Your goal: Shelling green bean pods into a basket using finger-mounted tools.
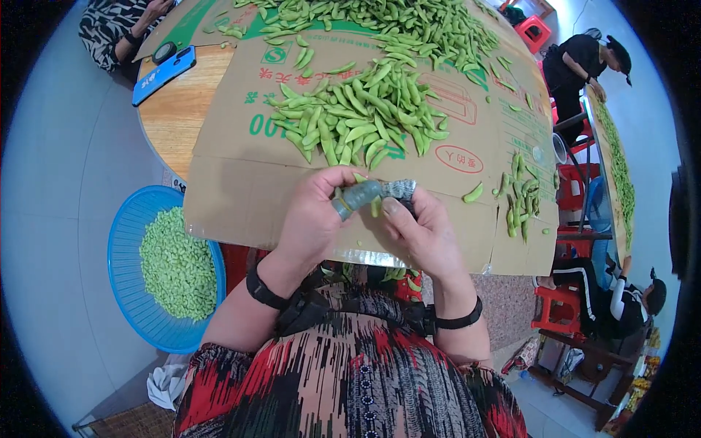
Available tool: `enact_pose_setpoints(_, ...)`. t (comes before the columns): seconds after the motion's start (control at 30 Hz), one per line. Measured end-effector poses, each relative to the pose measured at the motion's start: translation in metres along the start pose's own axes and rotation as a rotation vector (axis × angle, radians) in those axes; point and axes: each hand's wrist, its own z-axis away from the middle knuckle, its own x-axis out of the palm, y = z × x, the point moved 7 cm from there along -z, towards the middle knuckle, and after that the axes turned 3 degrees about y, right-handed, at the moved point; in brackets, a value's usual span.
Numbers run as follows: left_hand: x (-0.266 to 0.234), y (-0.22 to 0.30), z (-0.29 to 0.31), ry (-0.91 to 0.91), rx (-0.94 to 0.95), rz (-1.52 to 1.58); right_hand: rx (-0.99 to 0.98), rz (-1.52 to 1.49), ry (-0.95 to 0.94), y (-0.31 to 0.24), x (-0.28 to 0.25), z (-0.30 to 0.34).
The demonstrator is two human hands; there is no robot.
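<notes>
My left hand [310, 214] and my right hand [434, 235] meet over the near edge of a flattened cardboard sheet [241, 179]. Their fingers pinch a green bean pod [376, 206], mostly covered by the fingertips. A grey-green finger cover [359, 196] wraps a left-hand digit, and a grey knitted cover [399, 191] shows on a right-hand finger. Just beyond my hands lies a loose pile of green bean pods [358, 113]. A smaller group of pods [520, 197] rests to the right, with a single pod [473, 193] between.
A blue basket [124, 292] of shelled beans [175, 263] stands low at my left. A blue phone [164, 75] lies on the wooden table [182, 109]. More pods [423, 29] heap at the far side. People sit around another table [610, 168] at right, near red stools [558, 306].
</notes>
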Motion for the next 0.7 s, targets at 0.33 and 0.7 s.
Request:
enact_pose_setpoints(0.33, -0.005, 0.0, 0.001, 0.117, 0.131, -0.149, 0.043, -0.073, -0.15, 0.016, 0.005, 0.006)
enact_pose_setpoints(0.7, 0.013, -0.011, -0.002, -0.278, -0.127, 0.399, 0.13, -0.22, -0.07, 0.015, 0.008, 0.006)
